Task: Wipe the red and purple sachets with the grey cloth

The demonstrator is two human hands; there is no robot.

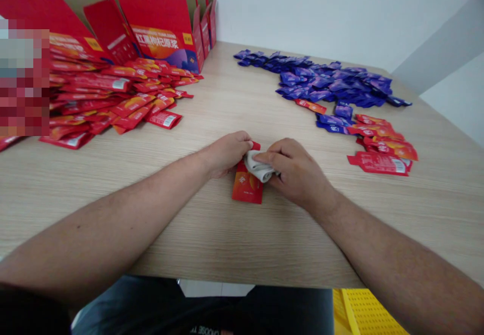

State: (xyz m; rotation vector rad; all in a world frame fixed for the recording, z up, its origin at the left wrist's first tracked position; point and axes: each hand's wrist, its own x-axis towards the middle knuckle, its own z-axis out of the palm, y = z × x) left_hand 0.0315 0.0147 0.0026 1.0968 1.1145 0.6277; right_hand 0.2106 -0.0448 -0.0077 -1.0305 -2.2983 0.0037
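Note:
A red and orange pouch lies on the table in front of me, its printed lower end toward me. My left hand pinches the pouch near its far, narrow end. In my right hand is a folded whitish cloth, pressed against the pouch's upper part and covering some of it. The fingers of my right hand are closed around the cloth.
On the left a heap of red pouches lies before red cartons. Purple pouches are piled at the back right, with several red pouches nearer. A yellow crate stands below the table's front right edge.

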